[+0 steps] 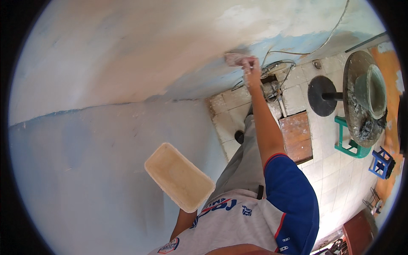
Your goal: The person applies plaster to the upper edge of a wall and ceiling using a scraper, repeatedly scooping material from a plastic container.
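Note:
A rectangular cream plastic tub [170, 170], its inside coated with pale residue, is held up in front of my body at the left. My left forearm [182, 221] runs beneath its near end, and the tub hides the fingers of that hand. With my arm stretched forward, my right hand [251, 66], smeared white, is closed on a flat putty spreader [236, 59]. The spreader lies against the lower part of the patchy wall [127, 55], where beige coating meets blue paint. Its exact shape is partly covered by my fingers and residue.
Loose cables [293, 53] run along the wall near my right hand. A wooden board [296, 136] lies on the tiled floor [327, 157]. To the right stand a round pedestal table [350, 106] carrying a grey basin [376, 91], a green stool [357, 151] and a blue stool [381, 163].

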### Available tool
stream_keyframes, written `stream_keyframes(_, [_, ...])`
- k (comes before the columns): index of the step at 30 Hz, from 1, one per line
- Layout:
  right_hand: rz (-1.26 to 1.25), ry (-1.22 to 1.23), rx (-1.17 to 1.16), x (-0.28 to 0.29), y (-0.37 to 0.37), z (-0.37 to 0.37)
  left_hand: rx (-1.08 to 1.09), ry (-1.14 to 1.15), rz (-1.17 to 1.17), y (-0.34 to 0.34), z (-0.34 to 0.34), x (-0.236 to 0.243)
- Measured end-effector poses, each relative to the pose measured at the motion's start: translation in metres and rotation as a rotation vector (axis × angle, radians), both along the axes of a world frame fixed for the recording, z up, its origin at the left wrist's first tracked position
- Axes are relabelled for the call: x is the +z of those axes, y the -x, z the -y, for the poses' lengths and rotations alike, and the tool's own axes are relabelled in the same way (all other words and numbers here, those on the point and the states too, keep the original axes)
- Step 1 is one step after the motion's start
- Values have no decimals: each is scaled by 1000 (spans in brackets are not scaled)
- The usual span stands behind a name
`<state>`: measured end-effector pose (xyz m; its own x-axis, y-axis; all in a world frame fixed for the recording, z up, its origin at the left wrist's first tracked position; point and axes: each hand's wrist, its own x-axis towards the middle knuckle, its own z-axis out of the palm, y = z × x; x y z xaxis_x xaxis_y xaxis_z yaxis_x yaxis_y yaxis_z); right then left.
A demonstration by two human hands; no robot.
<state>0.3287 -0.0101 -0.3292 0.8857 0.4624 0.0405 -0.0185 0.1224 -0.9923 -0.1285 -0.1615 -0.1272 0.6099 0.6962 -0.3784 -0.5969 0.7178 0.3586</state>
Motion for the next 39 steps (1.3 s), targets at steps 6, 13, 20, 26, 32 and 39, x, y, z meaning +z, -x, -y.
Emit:
stream_keyframes(6, [198, 139, -216, -6, -6, -21, 45, 32, -95, -9, 2, -7])
stream_keyframes(13, [333, 116, -96, -25, 23, -20, 87, 62, -203, -22, -2, -8])
stream_keyframes(20, [-95, -53, -356, 16, 11, -1, 144, 79, -279, -29, 3, -9])
stream_keyframes(26, [281, 261, -531, 21, -8, -5, 160, 88, -328, -32, 3, -13])
stream_keyframes(32, [318, 139, -165, -2, 20, -2, 149, 86, -359, -38, 1, -17])
stream_keyframes(39, [-59, 49, -559, 11, -2, 0, 186, 87, -402, -39, 4, -22])
